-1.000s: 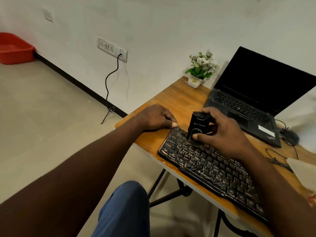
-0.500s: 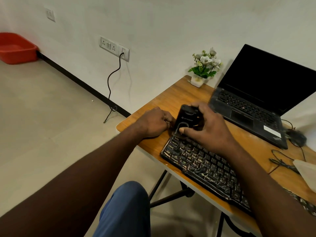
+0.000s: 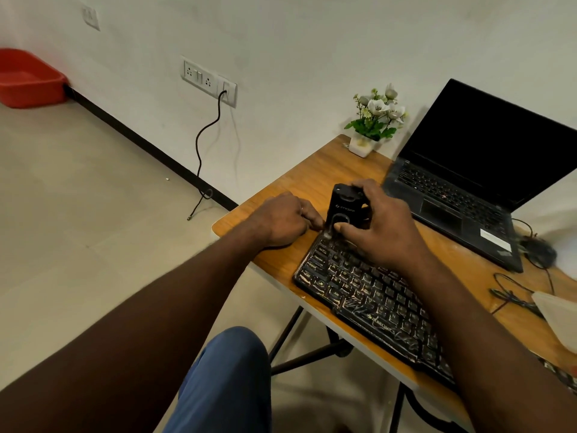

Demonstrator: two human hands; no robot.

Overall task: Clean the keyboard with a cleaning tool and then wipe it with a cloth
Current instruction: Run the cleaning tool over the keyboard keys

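The right hand (image 3: pixel 377 228) curls its fingers round the black cleaning tool (image 3: pixel 342 207) standing on the far corner of the keyboard (image 3: pixel 374 296), by the curled left hand (image 3: pixel 281 220); pushing too hard could pop off a key.

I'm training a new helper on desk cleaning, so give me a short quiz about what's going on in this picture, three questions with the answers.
1. True or false: the right hand grips the black cleaning tool.
2. Where on the keyboard does the tool's lower end sit? A) the far corner next to the left hand B) the middle keys C) the opposite end
3. Fill in: the flower pot stands on the table beside the open ____.
Key: 1 true; 2 A; 3 laptop.
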